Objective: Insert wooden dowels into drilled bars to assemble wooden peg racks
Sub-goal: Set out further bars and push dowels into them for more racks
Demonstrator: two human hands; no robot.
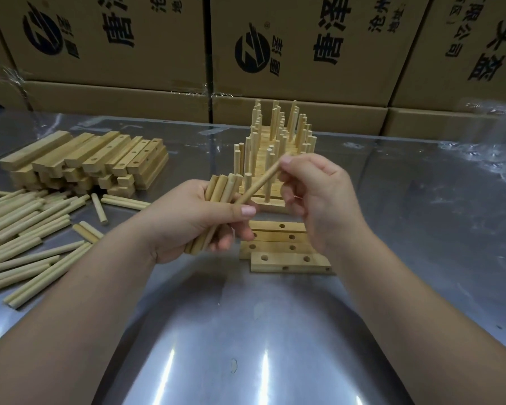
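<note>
Head view: left hand (187, 220) clutches bundle (222, 187), right hand (319, 200) pinches dowel (263, 178), blocking finished racks (278, 133).

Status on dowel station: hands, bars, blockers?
Left hand grips dowel bundle. Right hand pinches single dowel. Drilled bars on table, unfilled. Visible holes unobstructed.

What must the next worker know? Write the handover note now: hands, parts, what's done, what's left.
Left hand: grips a bundle of dowels.
Right hand: pinches a single dowel, its lower end under the left thumb.
Done: finished peg racks stand behind the hands.
Left: four drilled bars lie empty near the hands; a stack of bars and loose dowels wait at the left.
</note>
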